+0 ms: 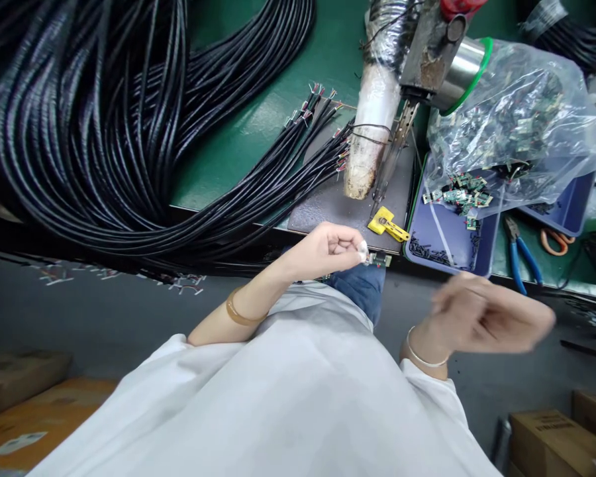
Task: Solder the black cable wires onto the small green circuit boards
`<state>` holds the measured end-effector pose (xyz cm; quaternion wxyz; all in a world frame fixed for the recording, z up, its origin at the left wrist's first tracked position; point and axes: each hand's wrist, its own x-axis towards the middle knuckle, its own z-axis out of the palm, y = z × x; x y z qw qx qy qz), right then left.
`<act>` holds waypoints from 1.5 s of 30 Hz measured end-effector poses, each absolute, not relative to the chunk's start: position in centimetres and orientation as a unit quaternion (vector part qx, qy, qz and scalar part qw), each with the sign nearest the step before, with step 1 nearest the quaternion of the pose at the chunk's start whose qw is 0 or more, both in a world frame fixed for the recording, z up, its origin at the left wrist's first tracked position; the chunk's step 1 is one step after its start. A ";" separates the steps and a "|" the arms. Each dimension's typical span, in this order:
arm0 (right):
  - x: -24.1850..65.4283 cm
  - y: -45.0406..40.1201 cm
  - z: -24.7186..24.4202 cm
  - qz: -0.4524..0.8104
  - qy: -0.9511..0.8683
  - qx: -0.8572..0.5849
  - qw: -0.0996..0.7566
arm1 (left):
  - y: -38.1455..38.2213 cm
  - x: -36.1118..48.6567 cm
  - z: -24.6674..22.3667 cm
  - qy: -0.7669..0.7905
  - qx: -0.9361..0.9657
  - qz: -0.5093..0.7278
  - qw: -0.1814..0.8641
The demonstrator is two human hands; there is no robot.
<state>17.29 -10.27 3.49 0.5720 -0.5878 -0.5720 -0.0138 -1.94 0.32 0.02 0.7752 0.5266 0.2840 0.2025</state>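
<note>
My left hand (334,249) is closed in a pinch at the front edge of the table, its fingertips covered in white. A small green circuit board (380,260) sticks out to the right of those fingertips. Just above it lies a yellow clip-like piece (388,224) below the metal tip of a soldering tool (393,156). My right hand (489,315) is off to the right, in front of the table, smeared by motion. Its fingers look bent, but whether they hold anything cannot be made out.
Black cables (94,132) cover the left of the table, stripped ends on a dark mat (322,207). A purple tray (457,255) holds circuit boards and small black pieces, partly under a plastic bag (536,99). Blue-handled pliers (521,255) and orange-handled scissors (556,242) lie right.
</note>
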 end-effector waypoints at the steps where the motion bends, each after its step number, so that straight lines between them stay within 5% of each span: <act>1: 17.9 -10.6 3.8 -0.077 -0.540 -0.576 0.610 | 0.4 -2.3 0.0 0.248 0.521 0.159 0.801; 3: 19.4 -10.9 4.2 -0.127 -0.497 -0.635 0.578 | 0.7 -2.9 -0.1 0.141 0.517 0.048 0.843; 8: 24.6 -10.5 3.4 0.034 -0.603 -0.777 0.180 | -0.2 -2.1 -0.5 -0.066 0.507 -0.111 0.852; 17: 28.7 -7.7 2.8 0.169 -0.656 -0.734 0.049 | -3.5 -2.2 -4.2 0.192 0.428 0.075 0.880; 20: 27.4 -7.5 3.2 0.142 -0.631 -0.756 0.104 | -3.0 -2.6 -3.9 0.273 0.431 0.191 0.839; 24: 23.3 -8.4 3.6 0.114 -0.508 -0.756 0.396 | -2.4 -2.2 -2.8 0.297 0.444 0.283 0.796; 26: 20.9 -8.9 3.7 0.149 -0.496 -0.720 0.462 | -2.3 -1.8 -2.4 0.300 0.474 0.316 0.765; 30: 17.1 -9.1 2.9 0.248 -0.542 -0.669 0.444 | -2.1 -1.1 -2.0 0.326 0.549 0.366 0.677; 36: 15.3 -8.3 1.1 0.201 -0.567 -0.673 0.430 | -2.3 -0.6 -1.9 0.352 0.672 0.419 0.499; 45: 15.1 -8.3 0.6 0.145 -0.607 -0.678 0.388 | -2.6 -0.7 -2.1 0.330 0.734 0.405 0.434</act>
